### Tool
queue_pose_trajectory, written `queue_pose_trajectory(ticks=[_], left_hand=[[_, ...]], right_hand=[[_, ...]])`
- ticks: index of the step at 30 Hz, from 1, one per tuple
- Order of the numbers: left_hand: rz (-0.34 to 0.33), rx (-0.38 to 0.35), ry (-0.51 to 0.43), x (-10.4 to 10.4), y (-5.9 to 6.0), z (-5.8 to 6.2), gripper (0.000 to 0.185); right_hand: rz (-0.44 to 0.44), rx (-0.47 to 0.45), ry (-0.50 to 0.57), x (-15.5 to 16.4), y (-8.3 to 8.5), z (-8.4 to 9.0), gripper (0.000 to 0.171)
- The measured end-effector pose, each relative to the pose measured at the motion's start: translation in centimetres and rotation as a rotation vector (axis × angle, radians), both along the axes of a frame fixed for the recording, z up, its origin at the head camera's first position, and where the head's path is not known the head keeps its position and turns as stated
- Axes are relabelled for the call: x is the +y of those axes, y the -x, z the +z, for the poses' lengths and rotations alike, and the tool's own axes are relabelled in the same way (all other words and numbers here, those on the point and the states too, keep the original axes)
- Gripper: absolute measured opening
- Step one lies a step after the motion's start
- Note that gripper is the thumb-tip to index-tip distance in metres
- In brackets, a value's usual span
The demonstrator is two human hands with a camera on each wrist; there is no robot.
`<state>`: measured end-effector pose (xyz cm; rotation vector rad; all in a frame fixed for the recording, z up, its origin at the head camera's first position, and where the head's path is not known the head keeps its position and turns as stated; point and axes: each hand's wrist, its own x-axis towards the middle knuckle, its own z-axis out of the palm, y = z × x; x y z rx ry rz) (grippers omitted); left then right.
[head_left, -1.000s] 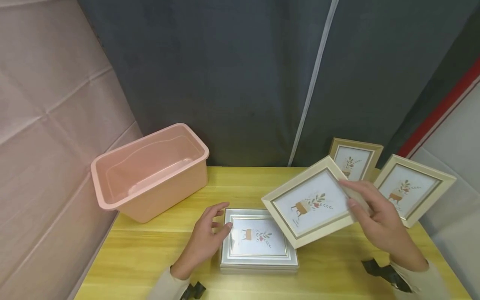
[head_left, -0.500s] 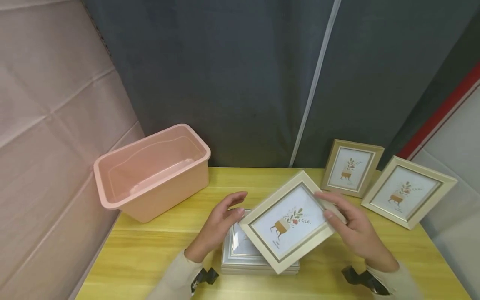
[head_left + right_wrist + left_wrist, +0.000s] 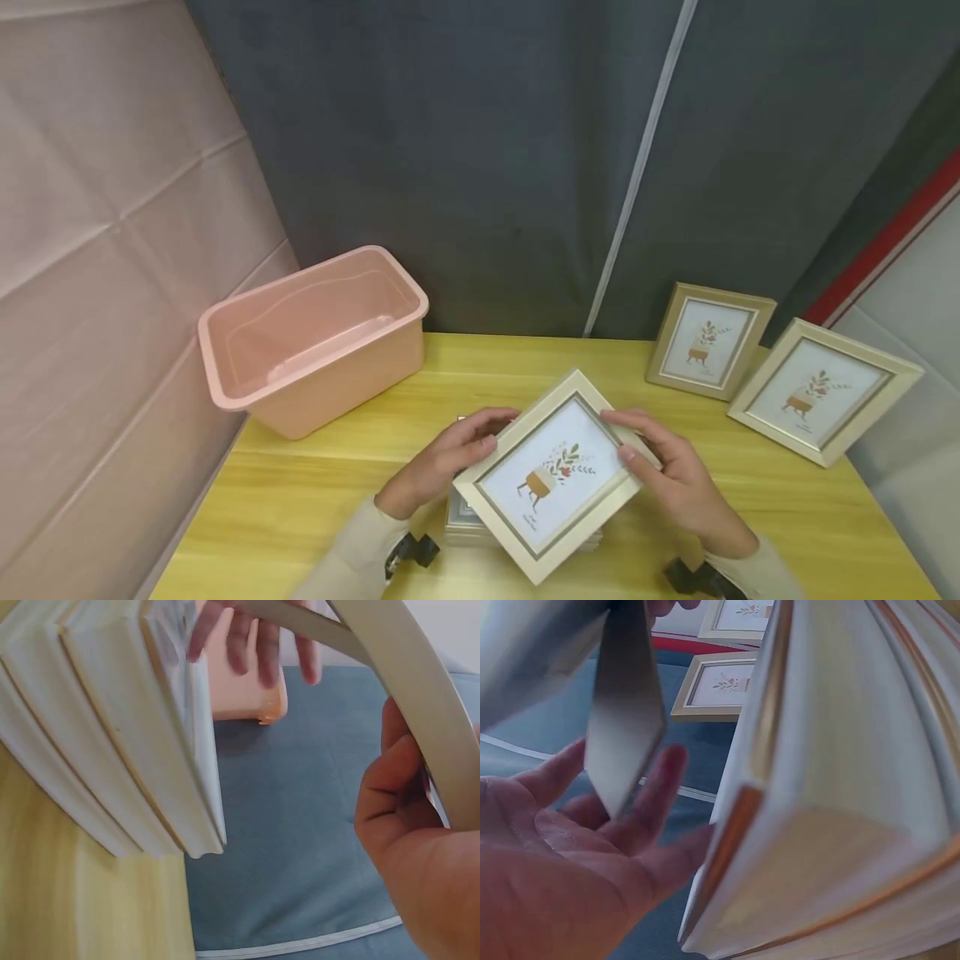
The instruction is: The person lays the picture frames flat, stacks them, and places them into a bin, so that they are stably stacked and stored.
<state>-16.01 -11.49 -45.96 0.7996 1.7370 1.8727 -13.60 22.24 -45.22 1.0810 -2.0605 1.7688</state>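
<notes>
My right hand (image 3: pixel 682 483) pinches a cream picture frame (image 3: pixel 540 487) by its right edge, thumb in front. The frame is tilted, with its flower-vase print facing up toward me. My left hand (image 3: pixel 442 457) is at the frame's left corner. In the left wrist view, its fingers (image 3: pixel 656 787) are extended around the frame's hanging corner (image 3: pixel 626 727); whether they touch it I cannot tell. Below the held frame lies a stack of silver-edged picture frames (image 3: pixel 467 529), mostly covered by it. The right wrist view shows this stack's edges (image 3: pixel 112 727), several frames deep.
A pink plastic bin (image 3: pixel 352 367) stands at the back left of the yellow wood-grain table (image 3: pixel 300 500). At the back right, a tan picture frame (image 3: pixel 663 375) and a cream one (image 3: pixel 825 442) stand upright. A dark curtain (image 3: pixel 450 167) hangs behind.
My right hand has brought the cream frame left and toward me, over the stack. My left hand has moved right and up to the frame's left corner.
</notes>
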Motion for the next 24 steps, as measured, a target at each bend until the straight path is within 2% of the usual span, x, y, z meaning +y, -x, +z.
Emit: queue_pose_trajectory(ticks=[4, 7, 16, 21, 24], left_hand=[[-0.021, 0.023, -0.019, -0.2, -0.3, 0.0, 0.057], [-0.009, 0.046, -0.01, -0.5, -0.6, 0.0, 0.055], [0.121, 0.065, 0.029, -1.2, -2.3, 0.3, 0.049], [0.227, 0.046, 0.058, -1.7, -3.8, 0.3, 0.06], [0.299, 0.04, 0.047, -1.7, -4.8, 0.1, 0.07]], right_hand=[[-0.052, -0.056, -0.019, -0.1, -0.3, -0.5, 0.051], [-0.067, -0.09, -0.026, -0.1, -0.5, -0.6, 0.05], [-0.043, -0.129, 0.036, -0.5, -0.6, -1.1, 0.051], [-0.106, -0.158, 0.075, -1.1, -1.2, -1.8, 0.049], [-0.163, -0.228, 0.071, -1.5, -1.6, -2.0, 0.047]])
